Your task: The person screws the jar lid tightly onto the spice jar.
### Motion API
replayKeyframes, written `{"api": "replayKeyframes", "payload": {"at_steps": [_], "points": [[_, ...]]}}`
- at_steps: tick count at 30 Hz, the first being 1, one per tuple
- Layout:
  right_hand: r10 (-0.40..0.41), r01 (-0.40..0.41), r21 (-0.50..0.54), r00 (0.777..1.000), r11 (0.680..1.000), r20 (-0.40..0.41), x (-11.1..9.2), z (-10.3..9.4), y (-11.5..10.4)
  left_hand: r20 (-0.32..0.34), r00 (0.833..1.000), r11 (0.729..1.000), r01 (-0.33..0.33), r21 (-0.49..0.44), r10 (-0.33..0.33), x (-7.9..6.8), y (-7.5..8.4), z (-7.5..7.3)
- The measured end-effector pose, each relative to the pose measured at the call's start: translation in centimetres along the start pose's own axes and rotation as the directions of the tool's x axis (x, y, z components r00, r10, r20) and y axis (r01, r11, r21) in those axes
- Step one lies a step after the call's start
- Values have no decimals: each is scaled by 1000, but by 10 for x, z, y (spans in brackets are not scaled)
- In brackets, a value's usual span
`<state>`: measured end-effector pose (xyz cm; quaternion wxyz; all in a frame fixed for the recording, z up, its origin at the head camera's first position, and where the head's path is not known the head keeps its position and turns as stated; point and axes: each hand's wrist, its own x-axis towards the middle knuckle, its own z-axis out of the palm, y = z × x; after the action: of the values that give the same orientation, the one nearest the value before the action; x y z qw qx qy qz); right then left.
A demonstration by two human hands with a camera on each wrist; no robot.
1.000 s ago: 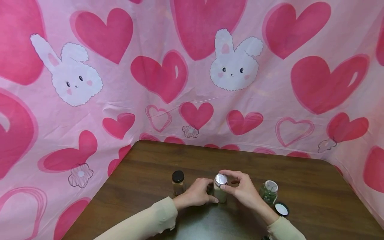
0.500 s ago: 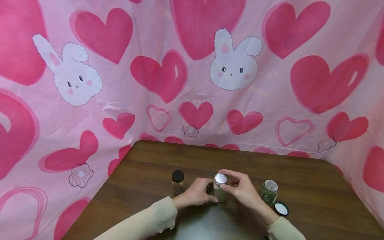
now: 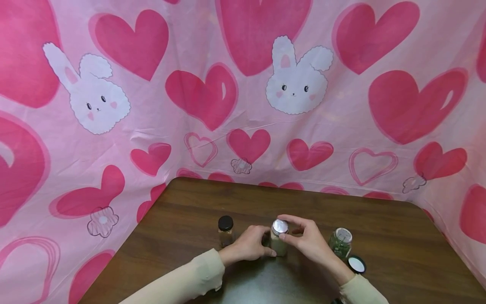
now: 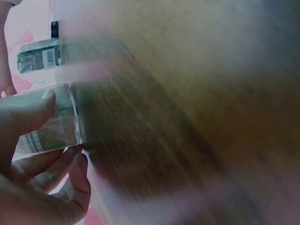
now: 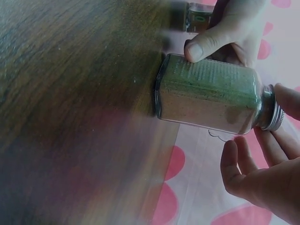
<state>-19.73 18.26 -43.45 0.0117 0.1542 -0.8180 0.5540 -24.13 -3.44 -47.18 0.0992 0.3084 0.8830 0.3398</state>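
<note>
A square glass spice jar (image 5: 211,96) with a silver metal lid (image 3: 280,226) stands upright on the wooden table, filled with a pale, greenish-tan powder. My left hand (image 3: 248,244) grips its lower body from the left, the thumb across the front face and the fingers around behind, as the left wrist view shows. From the right, my right hand (image 3: 308,241) pinches the silver lid between thumb and fingers. In the right wrist view the other fingers of the right hand (image 5: 262,173) curl free below the lid.
Left of my hands stands a jar with a black lid (image 3: 225,223) and brownish contents. On the right is a jar of green herbs (image 3: 340,243), a black cap (image 3: 356,264) with a white inside lying beside it. A pink heart-and-bunny cloth (image 3: 250,105) hangs behind the table (image 3: 212,194).
</note>
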Motion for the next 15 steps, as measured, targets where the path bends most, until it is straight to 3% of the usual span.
{"api": "replayKeyframes", "payload": {"at_steps": [7,15], "points": [[2,-2,-2,1000,1000,4,0,-2,-2,7,1000,1000,12,-6,-12,1,-1,0],[-36,33,-52,998,998,-48,-5,-4,-7,9,1000,1000,19,-11,-19,1,0,0]]}}
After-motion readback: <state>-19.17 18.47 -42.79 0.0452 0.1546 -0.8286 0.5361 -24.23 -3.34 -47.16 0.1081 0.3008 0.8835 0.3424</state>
